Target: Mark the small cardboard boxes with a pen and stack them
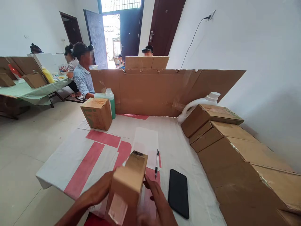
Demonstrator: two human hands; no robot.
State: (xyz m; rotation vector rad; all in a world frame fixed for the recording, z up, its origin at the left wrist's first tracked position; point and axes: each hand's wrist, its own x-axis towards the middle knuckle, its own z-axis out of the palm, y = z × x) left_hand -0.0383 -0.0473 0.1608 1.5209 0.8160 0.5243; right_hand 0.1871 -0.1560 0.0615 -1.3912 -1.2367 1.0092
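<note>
Cardboard box (pixel 128 185), narrow and closed, sits at the near edge of the table (pixel 188 147), gripped from both sides and tilted so its taped end faces the wearer. Left hand (pixel 98 190) presses flat against the left wall; right hand (pixel 156 201) braces the right wall with fingers spread. Both hands grasp the box between them, which keeps it steady; whether its underside touches the cover cannot be told from this angle.

Left of the hands, a small printed carton (pixel 97 113) stands at the far left corner beside a green bottle (pixel 110 102). Ahead of the box lie a white sheet (pixel 147 142) and a pen (pixel 156 163); a black phone (pixel 178 193) lies just right of the right hand. Stacked brown cartons (pixel 235 147) line the right edge, with a white jug (pixel 199 103) behind them.

A white cover with red bands lies over the surface. A cardboard screen (pixel 160 91) closes the far side. Beyond it, other people sit at further tables; the room has white walls, a tiled floor and an open door (pixel 111 34).
</note>
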